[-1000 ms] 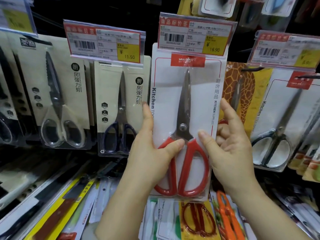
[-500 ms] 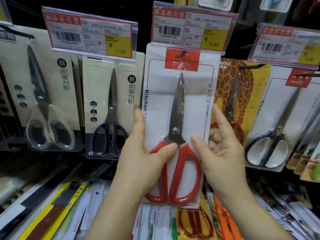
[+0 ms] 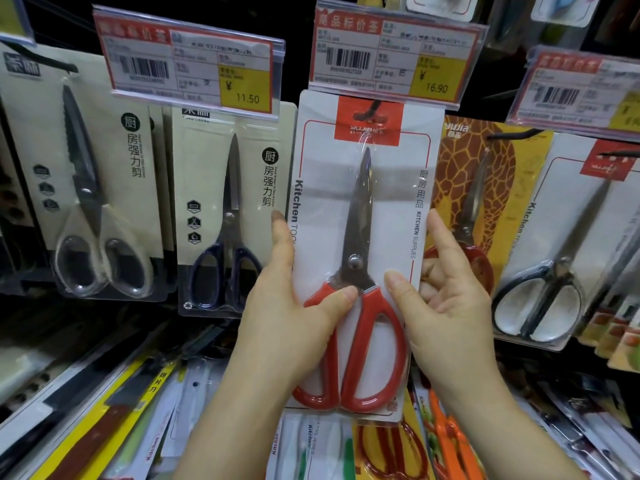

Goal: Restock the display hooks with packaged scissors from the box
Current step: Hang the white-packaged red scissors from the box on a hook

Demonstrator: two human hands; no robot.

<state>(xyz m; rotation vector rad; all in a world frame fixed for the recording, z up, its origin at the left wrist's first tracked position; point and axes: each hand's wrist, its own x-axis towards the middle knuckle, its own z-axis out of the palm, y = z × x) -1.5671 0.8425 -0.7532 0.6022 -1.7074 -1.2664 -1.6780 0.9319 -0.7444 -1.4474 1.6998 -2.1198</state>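
A packaged pair of red-handled kitchen scissors [image 3: 363, 209] on a white card is upright at the centre of the display. A dark display hook [image 3: 371, 110] shows through the hang hole in the card's red top label, just under the 16.90 price tag [image 3: 391, 57]. My left hand [image 3: 287, 306] grips the card's left edge, thumb on the red handle. My right hand [image 3: 446, 299] holds the right edge, thumb on the front and fingers behind. The box is out of view.
Cream-carded scissors [image 3: 86, 188] and dark-blue-handled scissors [image 3: 228, 216] hang to the left under an 11.50 tag [image 3: 187, 64]. A giraffe-print pack [image 3: 485, 188] and black-handled scissors [image 3: 554, 258] hang on the right. Packaged knives and peelers [image 3: 114, 420] lie on the sloped rack below.
The card's red top label, hidden behind the price tag a second ago, now shows below it with the hook through its hole. Both hands keep the same grip.
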